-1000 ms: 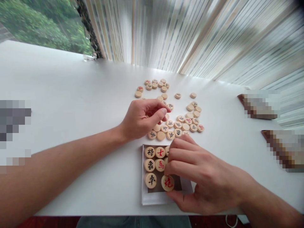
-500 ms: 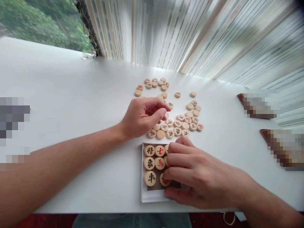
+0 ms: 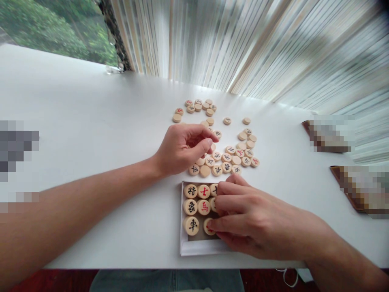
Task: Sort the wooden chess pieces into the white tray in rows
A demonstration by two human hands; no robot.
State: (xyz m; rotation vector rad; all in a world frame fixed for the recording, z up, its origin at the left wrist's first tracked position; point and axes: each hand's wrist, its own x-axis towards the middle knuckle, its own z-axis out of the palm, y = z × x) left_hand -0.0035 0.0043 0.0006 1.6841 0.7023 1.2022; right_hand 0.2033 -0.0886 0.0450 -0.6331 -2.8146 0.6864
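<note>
My left hand hovers over loose xiangqi pieces, its fingers curled toward the thumb. Whether something is inside that curl is hidden. Below it, a shallow white-walled box holds round wooden pieces in rows. Among them are a black-lettered piece at the lower left and a red-lettered piece in the middle row. My right hand covers the box's right side, palm down. Its index fingertip rests on another red-lettered piece in the bottom row, with the thumb close by. The other fingers hide neighbouring pieces.
More pieces lie scattered farther back, some face down, including a lone piece. A white table runs up to striped curtains. Two brown-edged, pixelated objects lie at the right.
My right thumb has drawn in from the box's front edge toward the red-lettered piece, which has shifted slightly left. My left hand keeps its pose.
</note>
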